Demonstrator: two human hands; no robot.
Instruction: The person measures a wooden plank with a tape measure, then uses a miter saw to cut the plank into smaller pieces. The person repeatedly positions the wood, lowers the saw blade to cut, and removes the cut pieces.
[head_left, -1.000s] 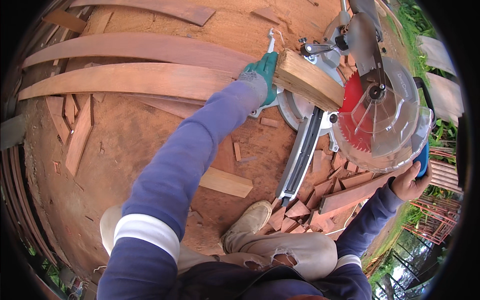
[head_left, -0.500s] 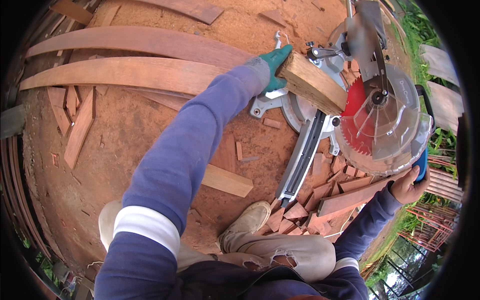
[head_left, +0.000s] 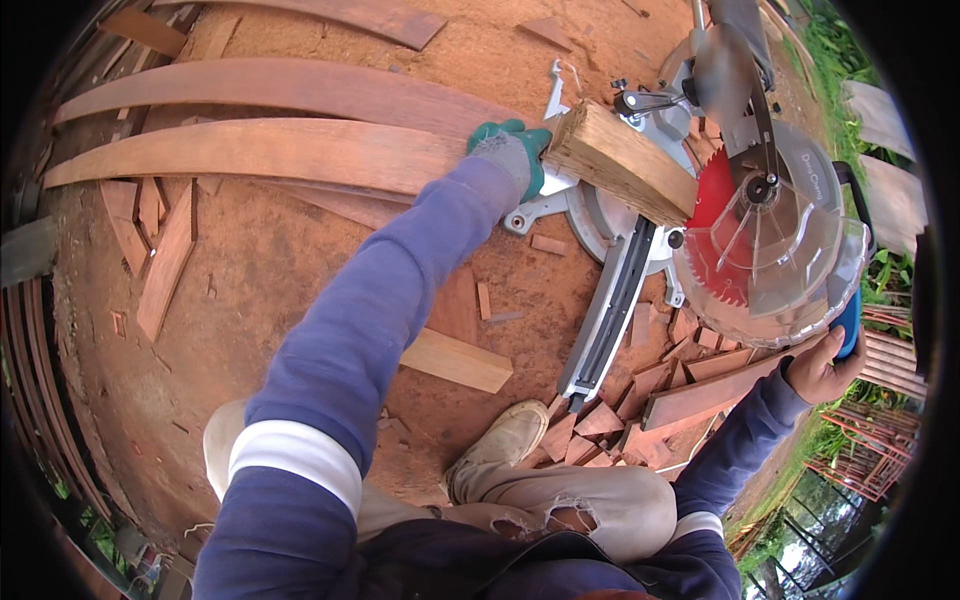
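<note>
My left hand [head_left: 512,155], in a green and grey glove, is beside the left end of a thick wooden block [head_left: 622,165]. Its fingers look apart and bent, with nothing visible in them; whether it touches the block is unclear. The block lies across the base of a mitre saw [head_left: 607,300], its right end close to the red toothed blade [head_left: 718,225]. A clear plastic guard [head_left: 800,250] covers part of the blade. On the far right, my bare right hand [head_left: 825,368] is wrapped round the saw's blue handle [head_left: 849,322].
Two long curved planks [head_left: 290,150] stretch away to the left of my glove. Reddish offcuts [head_left: 600,420] are heaped below the saw, by my shoe [head_left: 500,440]. A short pale board [head_left: 458,360] lies under my left forearm. Sawdust covers the ground.
My left hand has come off the block's end and shifted left toward the curved planks. The block rests in nearly the same place. My right hand stays on the handle.
</note>
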